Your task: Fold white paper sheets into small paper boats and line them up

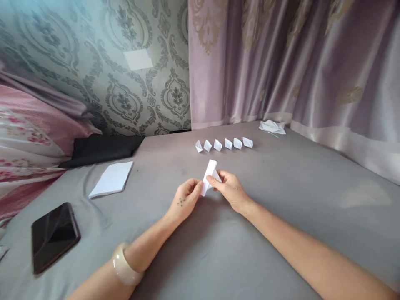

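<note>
A white folded paper (210, 170) is held up between both hands, just above the grey sheet. My left hand (185, 196) pinches its lower left corner between thumb and fingers. With the thumb on top and the fingers behind, my right hand (233, 189) grips the paper's right side, where a slanted flap shows. Beyond the hands stands a row of several small folded white paper boats (218, 145). Part of the folded paper is covered by my right thumb.
A stack of white paper (112, 179) lies on the left, with a dark tablet (55, 237) nearer me. Behind the stack is a black cloth (106, 150). Crumpled white papers (272, 126) rest at the back right by the curtain (243, 62). Grey bedding (281, 196) spreads beneath everything.
</note>
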Demonstrator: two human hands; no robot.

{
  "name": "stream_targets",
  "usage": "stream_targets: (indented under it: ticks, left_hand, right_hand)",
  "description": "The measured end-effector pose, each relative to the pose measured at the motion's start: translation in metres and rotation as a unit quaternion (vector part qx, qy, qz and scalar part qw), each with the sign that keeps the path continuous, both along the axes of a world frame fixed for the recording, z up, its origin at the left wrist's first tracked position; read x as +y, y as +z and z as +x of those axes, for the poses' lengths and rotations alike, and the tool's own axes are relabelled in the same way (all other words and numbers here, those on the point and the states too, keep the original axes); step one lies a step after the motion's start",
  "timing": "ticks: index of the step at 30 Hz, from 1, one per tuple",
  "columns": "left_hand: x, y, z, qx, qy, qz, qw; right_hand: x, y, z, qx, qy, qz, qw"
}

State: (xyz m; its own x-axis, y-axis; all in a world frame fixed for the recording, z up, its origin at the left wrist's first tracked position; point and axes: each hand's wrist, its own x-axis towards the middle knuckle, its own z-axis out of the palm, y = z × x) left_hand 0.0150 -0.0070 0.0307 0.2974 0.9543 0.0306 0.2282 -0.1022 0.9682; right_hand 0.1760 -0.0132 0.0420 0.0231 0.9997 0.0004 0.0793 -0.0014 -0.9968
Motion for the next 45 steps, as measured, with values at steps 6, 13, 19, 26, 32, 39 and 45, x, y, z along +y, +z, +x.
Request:
stream_targets:
  ticks: [6,13,19,26,32,39,45]
  left_hand:
    - [0.003,-0.003,-0.001,-0.059,0.004,-0.028,0.998]
    - [0.008,-0.002,-0.003,-0.173,0.033,-0.064,0.982]
    - [0.01,-0.004,-0.003,-0.216,0.067,-0.092,0.97]
    - [0.008,-0.002,0.0,-0.279,0.057,-0.163,0.945]
    - [0.004,0.0,0.0,-0.3,0.028,-0.169,0.938]
    - [0.005,0.001,0.002,-0.304,0.033,-0.174,0.936]
    - [0.006,0.001,0.002,-0.294,0.039,-0.177,0.938]
  right_hand:
    - [0.001,-0.007,0.002,-0.048,0.025,0.017,0.998]
    - [-0.005,-0.011,-0.004,-0.144,0.074,0.037,0.986]
    - [-0.008,-0.009,-0.007,-0.175,-0.018,0.128,0.976]
    - [-0.009,-0.013,-0.008,-0.233,-0.04,0.273,0.933]
    - [-0.012,-0.016,-0.008,-0.31,-0.033,0.328,0.892]
    - [-0.012,-0.017,-0.009,-0.356,-0.033,0.349,0.866]
    - [-0.012,-0.018,-0.011,-0.36,-0.028,0.356,0.862]
